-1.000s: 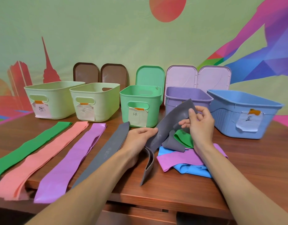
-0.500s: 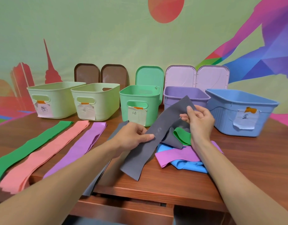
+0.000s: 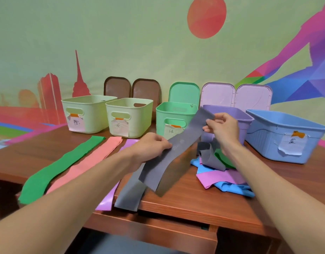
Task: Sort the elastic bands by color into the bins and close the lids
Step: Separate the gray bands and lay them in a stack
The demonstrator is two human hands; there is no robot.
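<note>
- Your desk [image 3: 176,204] is dark red-brown wood, set against a pale green wall [image 3: 121,43] painted with a red disc, a red skyline and bright angular shapes.
- Beyond your hands stand five open bins in a row: two cream bins [image 3: 88,114] [image 3: 129,117], a green bin [image 3: 173,116], a purple bin [image 3: 231,114] and a blue bin [image 3: 286,136]. Lids [image 3: 183,92] lean on the wall behind them.
- Your left hand [image 3: 150,145] pinches the middle of a gray band [image 3: 176,153] with thumb and fingers closed on it; your right hand [image 3: 222,127] grips the band's upper end, lifted in front of the purple bin. The lower end hangs loose over the desk.
- Left of your left hand lie a green band [image 3: 62,167], a pink band [image 3: 95,158] and a purple band [image 3: 106,200], flat and side by side; a second gray strip [image 3: 129,197] lies under the held one.
- Below your right hand sits a heap of bands [image 3: 222,178]: gray, green, purple, blue.
- Your forearms cover parts of the flat bands; the bin labels are too small to read.
</note>
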